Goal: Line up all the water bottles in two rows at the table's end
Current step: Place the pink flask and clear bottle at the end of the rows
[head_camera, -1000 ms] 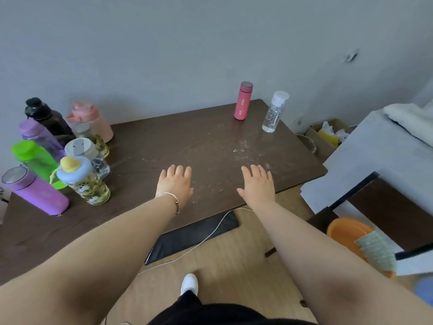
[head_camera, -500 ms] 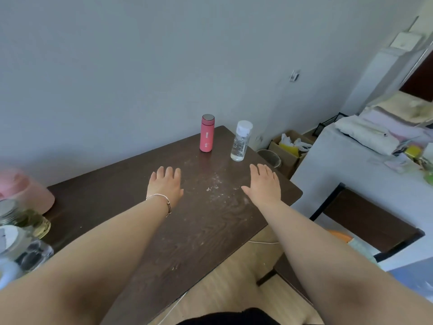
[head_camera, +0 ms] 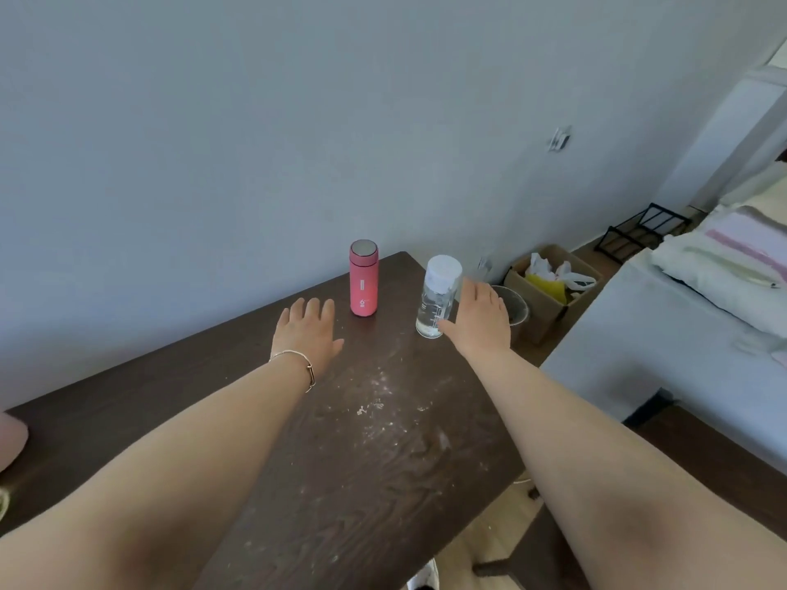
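Note:
Two bottles stand upright at the far right end of the dark wooden table (head_camera: 383, 462): a slim pink flask (head_camera: 363, 278) with a metal top near the wall, and a clear bottle (head_camera: 438, 296) with a white cap to its right. My right hand (head_camera: 479, 322) is open, fingers together, right beside the clear bottle, its thumb at the bottle's base. My left hand (head_camera: 307, 333), with a thin bracelet on the wrist, hovers open over the table just left of the pink flask and holds nothing. A pink bottle's edge (head_camera: 12, 436) shows at the far left.
A grey wall runs behind the table. Past the table's right end stand a mesh bin (head_camera: 513, 308) and a cardboard box (head_camera: 549, 287) with bags. A grey bed (head_camera: 664, 355) with folded bedding lies to the right. White specks mark the tabletop.
Both hands have reached forward toward the two bottles at the table's end. My view has swung right, so the cluster of bottles at the left has left the frame.

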Motion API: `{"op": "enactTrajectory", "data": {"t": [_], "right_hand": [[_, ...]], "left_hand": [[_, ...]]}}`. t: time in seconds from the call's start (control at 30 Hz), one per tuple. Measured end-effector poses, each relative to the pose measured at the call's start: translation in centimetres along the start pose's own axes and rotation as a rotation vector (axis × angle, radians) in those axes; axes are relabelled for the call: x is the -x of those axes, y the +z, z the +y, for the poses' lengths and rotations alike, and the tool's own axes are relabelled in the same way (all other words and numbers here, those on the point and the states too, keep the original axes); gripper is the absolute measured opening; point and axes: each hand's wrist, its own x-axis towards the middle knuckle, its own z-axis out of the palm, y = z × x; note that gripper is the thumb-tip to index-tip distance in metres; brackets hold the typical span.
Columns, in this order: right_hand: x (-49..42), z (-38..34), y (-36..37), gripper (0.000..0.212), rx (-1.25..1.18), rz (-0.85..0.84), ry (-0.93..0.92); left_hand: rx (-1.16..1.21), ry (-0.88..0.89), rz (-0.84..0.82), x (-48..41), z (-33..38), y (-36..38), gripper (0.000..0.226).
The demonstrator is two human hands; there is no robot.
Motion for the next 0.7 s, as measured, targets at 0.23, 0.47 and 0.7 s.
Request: {"op": "enactTrajectory", "data": {"t": [0.23, 0.47, 0.7], "right_hand": [[-7.2, 1.1, 3.3, 0.096, -0.180, 0.007, -0.025], [-9.6, 1.4, 6.7, 0.096, -0.418, -0.011, 0.047], [-10.2, 1.3, 8.3, 0.087, -0.685, 0.025, 0.111]], "left_hand": [[0.087, -0.154, -0.030, -8.0, 2.0, 2.3, 0.075], [0.333, -0.309, -0.090, -13.6, 3.4, 5.0, 0.081], [0.699, -0.493, -0.056, -15.8, 5.5, 6.8, 0.062]]}}
